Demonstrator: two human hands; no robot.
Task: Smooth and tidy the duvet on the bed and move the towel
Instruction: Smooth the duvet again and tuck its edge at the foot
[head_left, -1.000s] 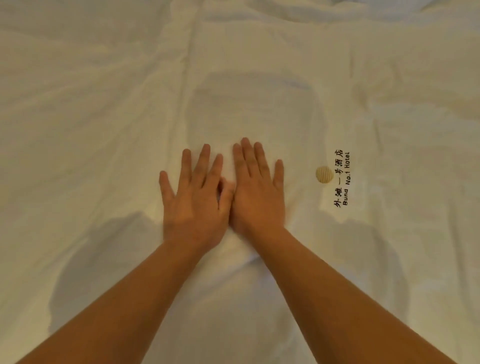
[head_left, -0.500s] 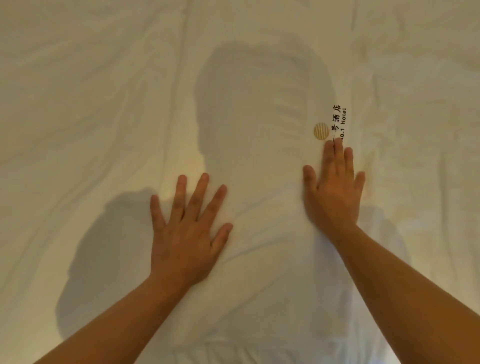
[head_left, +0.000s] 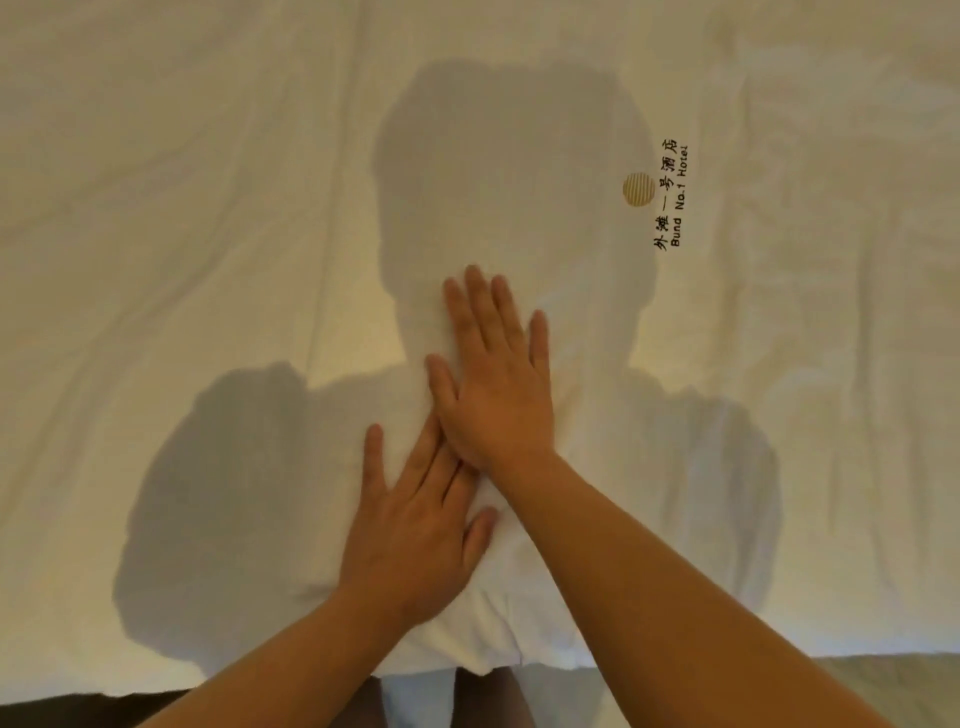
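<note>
A white, creased duvet (head_left: 208, 260) covers the bed and fills nearly the whole view. Both my hands lie flat on it near its front middle, fingers straight. My left hand (head_left: 415, 525) presses the cloth close to the near edge. My right hand (head_left: 493, 374) lies just beyond it, its heel over the left hand's fingertips. A printed hotel logo (head_left: 655, 195) with a gold disc sits on the duvet to the upper right of my hands. No towel is in view.
The duvet's near edge (head_left: 675, 657) runs along the bottom of the view. Below it, dark floor (head_left: 52, 714) shows at the left and a lighter floor strip (head_left: 909, 680) at the right. My own shadow falls across the duvet's middle.
My hands went from side by side to spread apart, then came back together at the middle, right hand ahead of the left. The view has shifted back, so the duvet's near edge now shows.
</note>
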